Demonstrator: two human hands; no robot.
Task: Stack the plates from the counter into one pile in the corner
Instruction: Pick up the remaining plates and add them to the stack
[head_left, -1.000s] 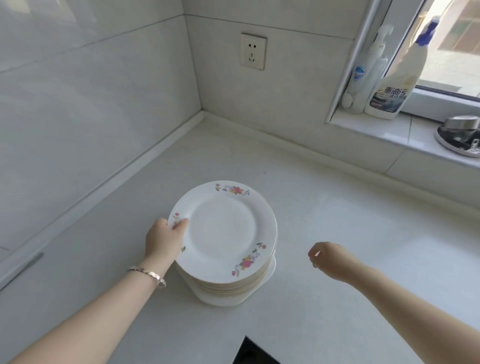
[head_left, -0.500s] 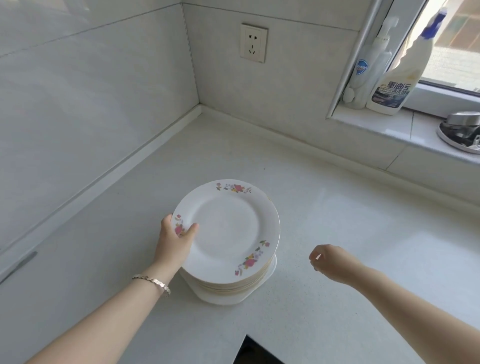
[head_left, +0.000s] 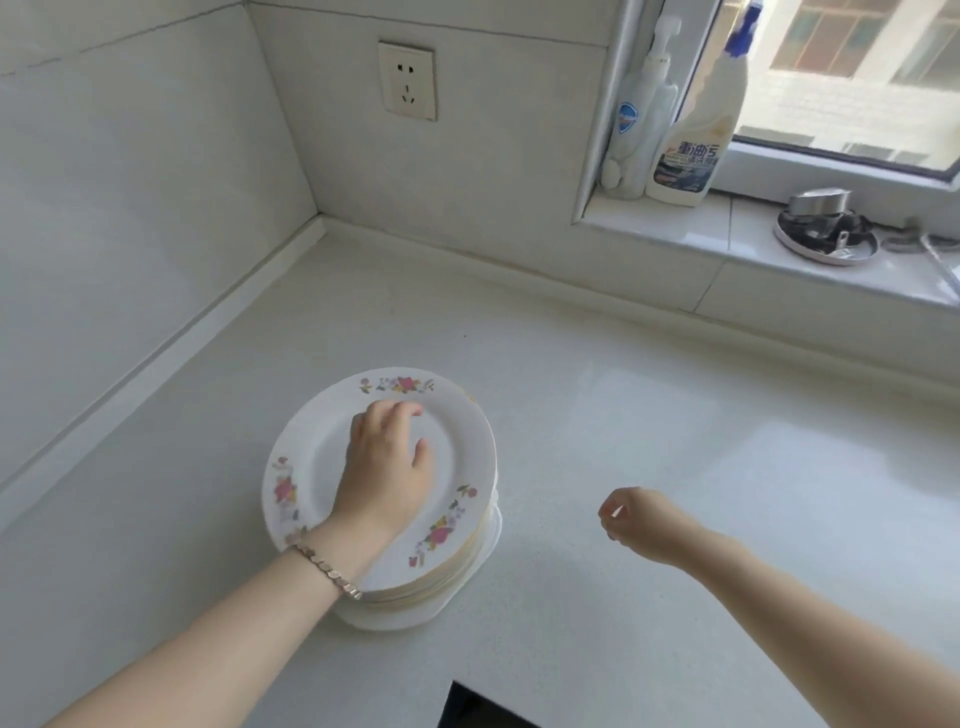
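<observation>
Pile of plates (head_left: 462, 441) beneath left hand (head_left: 387, 467)

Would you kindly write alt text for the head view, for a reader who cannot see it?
A person's left hand rests on the top plate of a pile on a white counter; the right hand hovers beside it, empty.

Open counter (head_left: 415, 312) stretches from the plate pile (head_left: 465, 441) to the corner (head_left: 321, 221), hemmed by two walls (head_left: 156, 208).
</observation>
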